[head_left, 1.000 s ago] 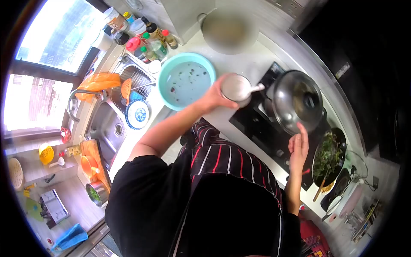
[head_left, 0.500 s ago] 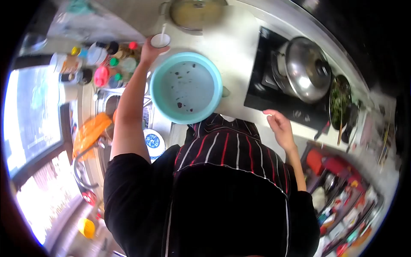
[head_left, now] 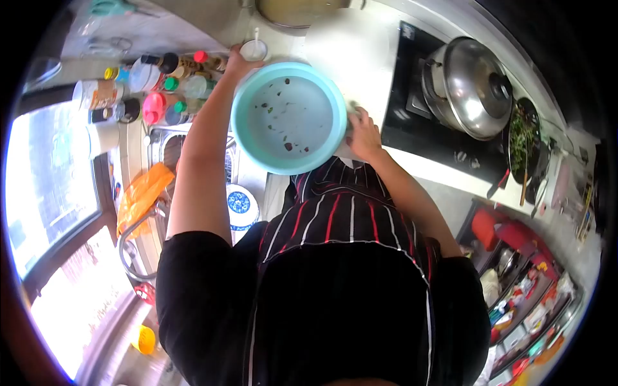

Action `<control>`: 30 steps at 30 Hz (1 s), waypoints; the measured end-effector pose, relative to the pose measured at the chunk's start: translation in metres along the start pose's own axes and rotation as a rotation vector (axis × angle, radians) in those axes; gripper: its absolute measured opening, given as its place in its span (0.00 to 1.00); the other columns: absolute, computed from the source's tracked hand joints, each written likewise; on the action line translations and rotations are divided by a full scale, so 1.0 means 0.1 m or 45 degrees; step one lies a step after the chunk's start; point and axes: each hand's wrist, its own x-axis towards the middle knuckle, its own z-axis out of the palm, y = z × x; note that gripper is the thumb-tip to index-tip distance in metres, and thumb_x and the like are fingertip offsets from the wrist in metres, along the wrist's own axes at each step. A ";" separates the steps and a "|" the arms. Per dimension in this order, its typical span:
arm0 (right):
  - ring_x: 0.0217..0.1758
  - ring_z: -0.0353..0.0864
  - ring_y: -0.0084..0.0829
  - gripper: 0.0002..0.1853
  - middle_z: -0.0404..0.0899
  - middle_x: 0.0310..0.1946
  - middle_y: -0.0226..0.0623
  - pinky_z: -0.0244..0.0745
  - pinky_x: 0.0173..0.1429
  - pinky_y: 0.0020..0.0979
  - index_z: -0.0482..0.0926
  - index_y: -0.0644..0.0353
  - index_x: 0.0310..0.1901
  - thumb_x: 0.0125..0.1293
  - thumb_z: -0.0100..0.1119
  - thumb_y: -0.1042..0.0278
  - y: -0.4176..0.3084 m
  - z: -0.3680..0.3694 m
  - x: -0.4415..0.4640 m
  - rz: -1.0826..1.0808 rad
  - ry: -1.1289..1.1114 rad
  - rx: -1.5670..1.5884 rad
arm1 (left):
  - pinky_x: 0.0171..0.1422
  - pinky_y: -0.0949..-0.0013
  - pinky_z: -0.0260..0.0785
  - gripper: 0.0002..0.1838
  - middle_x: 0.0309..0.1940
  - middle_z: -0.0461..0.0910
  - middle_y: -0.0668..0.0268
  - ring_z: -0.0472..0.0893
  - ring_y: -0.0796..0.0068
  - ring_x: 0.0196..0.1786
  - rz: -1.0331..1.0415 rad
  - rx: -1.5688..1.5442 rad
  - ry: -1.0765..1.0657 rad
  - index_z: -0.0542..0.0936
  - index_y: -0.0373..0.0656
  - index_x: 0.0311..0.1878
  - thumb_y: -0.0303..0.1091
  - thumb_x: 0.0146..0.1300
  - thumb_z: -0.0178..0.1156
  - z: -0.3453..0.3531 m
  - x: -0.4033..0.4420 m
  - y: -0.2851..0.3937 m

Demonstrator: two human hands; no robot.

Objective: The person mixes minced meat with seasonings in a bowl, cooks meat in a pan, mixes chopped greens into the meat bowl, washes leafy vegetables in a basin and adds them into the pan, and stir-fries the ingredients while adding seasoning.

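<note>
My left hand (head_left: pixel 242 63) is at the small white cup (head_left: pixel 253 50), its fingers against the cup's near side. A white spoon handle (head_left: pixel 257 33) stands up out of the cup. Just in front of my body, the turquoise basin (head_left: pixel 241 128) holds water with dark and green bits floating in it. Beside the basin's right rim is my right hand (head_left: pixel 362 133), its fingers curled, partly over a small greenish thing whose shape is hard to make out.
At right, a lidded steel pot (head_left: pixel 473 87) stands on the black stove (head_left: pixel 405 83), with a pan of greens (head_left: pixel 523 138) beyond it. Bottles (head_left: pixel 156 108) crowd the left back. A blue-patterned plate (head_left: pixel 239 204) lies near the sink; an open drawer (head_left: pixel 515 276) is at lower right.
Over the last second my left hand carried the cup leftward to the counter behind the basin. My right hand came away from the pot lid and moved left to the basin's right side.
</note>
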 end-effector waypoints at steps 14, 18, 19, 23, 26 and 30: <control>0.52 0.68 0.36 0.24 0.68 0.50 0.45 0.66 0.56 0.35 0.66 0.63 0.58 0.67 0.52 0.56 0.24 0.31 0.45 0.225 0.118 1.199 | 0.37 0.60 0.78 0.34 0.47 0.69 0.51 0.77 0.57 0.42 -1.369 -1.581 0.423 0.60 0.38 0.60 0.40 0.56 0.66 0.40 -3.42 1.02; 0.55 0.67 0.45 0.27 0.63 0.54 0.50 0.66 0.58 0.39 0.65 0.66 0.59 0.55 0.54 0.74 0.39 0.30 0.25 0.053 0.367 0.704 | 0.39 0.47 0.79 0.23 0.44 0.72 0.51 0.79 0.49 0.42 -1.174 -2.231 0.494 0.65 0.32 0.54 0.25 0.55 0.57 0.88 -3.21 1.08; 0.54 0.68 0.45 0.27 0.63 0.55 0.51 0.67 0.57 0.39 0.65 0.65 0.60 0.56 0.55 0.74 0.48 0.31 0.24 0.027 0.357 0.696 | 0.38 0.45 0.79 0.21 0.42 0.72 0.51 0.80 0.47 0.40 -1.100 -2.303 0.489 0.66 0.29 0.52 0.22 0.52 0.55 0.96 -3.15 1.00; 0.52 0.70 0.45 0.34 0.57 0.60 0.49 0.70 0.55 0.40 0.61 0.54 0.65 0.55 0.63 0.70 0.46 0.19 0.10 -0.134 0.253 0.501 | 0.27 0.45 0.79 0.18 0.39 0.71 0.47 0.80 0.45 0.37 -1.100 -2.272 0.717 0.68 0.28 0.44 0.15 0.46 0.51 1.01 -3.13 0.96; 0.52 0.72 0.45 0.38 0.53 0.63 0.47 0.70 0.55 0.41 0.59 0.48 0.67 0.55 0.66 0.68 0.46 0.25 0.24 -0.391 0.227 0.310 | 0.24 0.45 0.77 0.18 0.34 0.71 0.49 0.80 0.46 0.32 -1.099 -2.269 0.700 0.70 0.29 0.43 0.14 0.44 0.50 0.97 -3.27 0.93; 0.65 0.61 0.48 0.40 0.54 0.64 0.46 0.67 0.63 0.42 0.54 0.49 0.69 0.57 0.65 0.61 0.47 0.35 0.46 -0.453 -0.065 0.255 | 0.26 0.42 0.77 0.20 0.38 0.73 0.48 0.80 0.42 0.35 -1.125 -2.321 0.782 0.70 0.30 0.47 0.16 0.46 0.52 0.72 -3.58 1.07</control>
